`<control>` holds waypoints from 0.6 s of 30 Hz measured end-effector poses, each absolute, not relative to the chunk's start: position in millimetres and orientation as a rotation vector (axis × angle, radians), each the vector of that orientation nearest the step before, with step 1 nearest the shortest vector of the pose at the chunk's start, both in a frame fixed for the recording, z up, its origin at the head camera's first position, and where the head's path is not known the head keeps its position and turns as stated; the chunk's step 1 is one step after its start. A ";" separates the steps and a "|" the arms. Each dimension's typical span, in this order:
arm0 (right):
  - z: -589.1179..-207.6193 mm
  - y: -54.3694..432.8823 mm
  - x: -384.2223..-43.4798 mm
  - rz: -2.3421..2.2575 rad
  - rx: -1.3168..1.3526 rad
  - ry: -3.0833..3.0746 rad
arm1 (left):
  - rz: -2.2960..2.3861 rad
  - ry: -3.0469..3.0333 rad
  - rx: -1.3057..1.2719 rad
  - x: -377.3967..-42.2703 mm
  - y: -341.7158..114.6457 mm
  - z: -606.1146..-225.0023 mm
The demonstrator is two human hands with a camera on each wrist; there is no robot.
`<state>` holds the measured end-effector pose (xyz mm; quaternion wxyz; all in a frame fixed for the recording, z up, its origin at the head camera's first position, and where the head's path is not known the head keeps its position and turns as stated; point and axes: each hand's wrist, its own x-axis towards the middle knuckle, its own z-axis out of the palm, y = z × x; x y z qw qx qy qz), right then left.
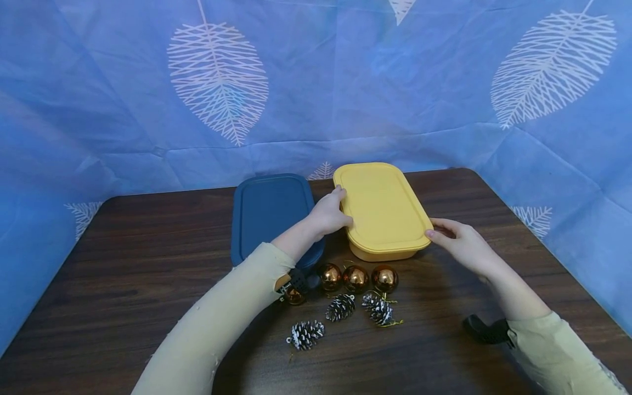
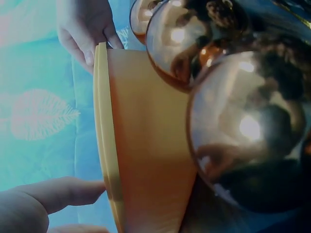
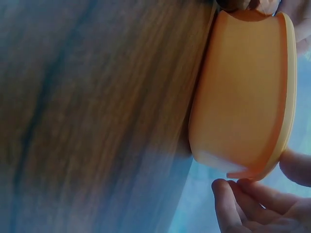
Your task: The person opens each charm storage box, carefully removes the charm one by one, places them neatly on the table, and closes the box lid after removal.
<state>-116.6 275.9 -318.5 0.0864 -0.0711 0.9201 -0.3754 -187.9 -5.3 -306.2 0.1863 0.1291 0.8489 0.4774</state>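
A yellow lidded container [image 1: 387, 206] sits at the back of the table, its lid on. My left hand [image 1: 329, 213] holds its left edge, with thumb and fingertips at the lid's rim. At the near right corner my right hand [image 1: 461, 244] pinches the rim; in the right wrist view the thumb [image 3: 296, 167] is on the lid side and the fingers [image 3: 226, 199] are at the underside of the rim. Shiny copper bauble ornaments [image 1: 356, 278] stand just in front of the container, and one large bauble [image 2: 250, 131] fills much of the left wrist view.
A blue lidded container [image 1: 270, 211] lies left of the yellow one, partly behind my left forearm. Another copper bauble [image 1: 294, 297] shows beneath the left wrist. Frosted pine cones [image 1: 305, 334] lie nearer on the dark wooden table [image 1: 123, 285]. Blue leaf-patterned cloth [image 1: 336, 82] hangs behind.
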 end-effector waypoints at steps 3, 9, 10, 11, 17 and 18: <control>-319.2 276.0 -119.2 -1.143 -0.217 2.714 | 1.274 2.434 0.400 -185.2 -5.5 -303.3; -319.1 278.8 -123.4 -1.120 -0.265 2.703 | 1.169 2.484 0.430 -182.1 -7.2 -300.4; -318.6 279.4 -123.8 -1.102 -0.274 2.707 | 1.152 2.492 0.438 -182.2 -7.5 -300.0; -317.9 279.9 -124.0 -1.082 -0.283 2.715 | 1.137 2.497 0.445 -181.8 -7.8 -299.3; -315.3 279.1 -123.9 -1.004 -0.344 2.764 | 1.107 2.491 0.464 -180.9 -10.1 -297.5; -315.2 278.4 -123.7 -1.000 -0.354 2.769 | 1.111 2.491 0.461 -180.5 -10.5 -297.4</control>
